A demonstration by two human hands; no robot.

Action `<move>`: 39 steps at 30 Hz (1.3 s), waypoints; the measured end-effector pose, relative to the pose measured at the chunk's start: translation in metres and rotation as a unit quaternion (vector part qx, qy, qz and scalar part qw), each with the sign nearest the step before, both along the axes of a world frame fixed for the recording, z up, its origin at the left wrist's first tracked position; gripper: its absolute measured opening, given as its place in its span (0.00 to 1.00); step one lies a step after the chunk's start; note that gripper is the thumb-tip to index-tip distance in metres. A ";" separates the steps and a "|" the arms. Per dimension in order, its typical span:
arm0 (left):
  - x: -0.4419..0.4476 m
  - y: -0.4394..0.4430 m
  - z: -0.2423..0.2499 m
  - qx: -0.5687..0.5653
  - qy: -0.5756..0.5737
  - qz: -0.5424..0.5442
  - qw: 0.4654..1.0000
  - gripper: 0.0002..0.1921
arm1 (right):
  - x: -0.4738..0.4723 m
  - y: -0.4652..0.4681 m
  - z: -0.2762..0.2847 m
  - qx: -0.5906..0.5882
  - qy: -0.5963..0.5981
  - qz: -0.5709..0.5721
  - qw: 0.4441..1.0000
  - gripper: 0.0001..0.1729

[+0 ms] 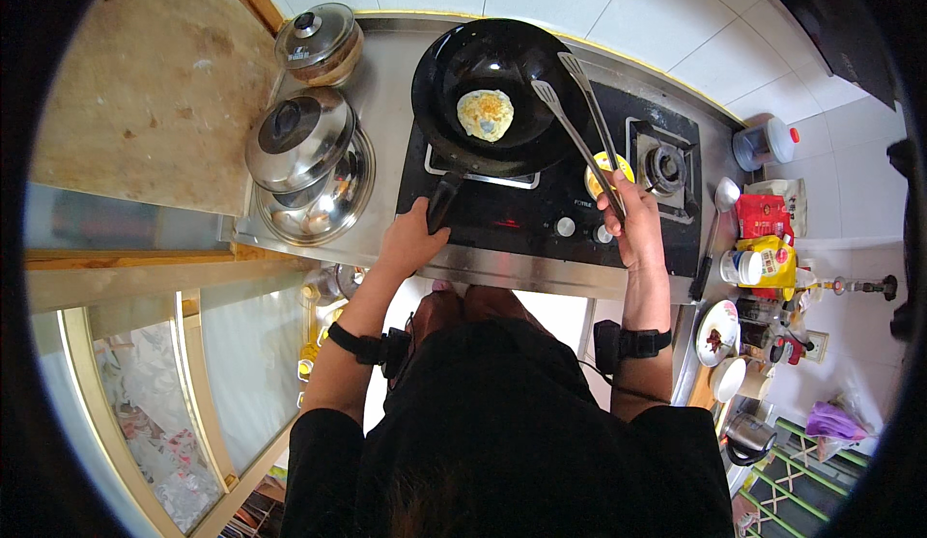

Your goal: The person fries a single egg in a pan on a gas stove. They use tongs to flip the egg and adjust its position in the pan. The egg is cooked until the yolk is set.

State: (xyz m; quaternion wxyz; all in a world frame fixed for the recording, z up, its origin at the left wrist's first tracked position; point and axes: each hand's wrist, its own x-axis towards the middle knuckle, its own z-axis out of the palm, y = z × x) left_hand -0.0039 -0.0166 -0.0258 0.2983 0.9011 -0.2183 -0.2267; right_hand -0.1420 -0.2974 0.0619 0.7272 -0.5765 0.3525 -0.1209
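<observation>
A black wok (500, 154) rests on the left burner of a black gas stove (507, 237). One fried egg (485, 115), browned in places, lies inside it left of the middle. My left hand (413, 239) is closed around the wok's black handle (443, 201). In my right hand (631, 212) are metal tongs (579, 129) with slotted ends. Their two ends are spread apart over the wok's right side, away from the egg. Just beyond my right fingers sits a small yellow-rimmed bowl (598, 174), partly covered by the tongs.
Left of the stove stand a steel pot lid (293, 139) and a glass-lidded pot (319, 42). The right burner (665, 167) carries no pan. Along the right lie a ladle (715, 230), seasoning packets (764, 215), and a floral plate (717, 321) holding dark red pieces.
</observation>
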 end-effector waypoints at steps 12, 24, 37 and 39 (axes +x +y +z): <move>0.010 0.001 0.019 0.077 0.023 -0.058 0.995 0.27 | -0.009 0.000 -0.016 0.060 -0.013 0.007 0.998 0.22; 0.017 0.000 0.021 0.090 0.039 -0.048 0.994 0.38 | -0.013 -0.017 -0.035 0.083 -0.011 0.033 0.996 0.23; 0.014 -0.004 0.029 0.147 0.024 -0.079 0.986 0.32 | -0.021 -0.002 -0.039 0.094 -0.019 0.035 0.995 0.19; 0.015 -0.006 0.027 0.144 0.023 -0.082 0.986 0.31 | -0.027 -0.001 -0.038 0.080 -0.015 0.034 0.996 0.20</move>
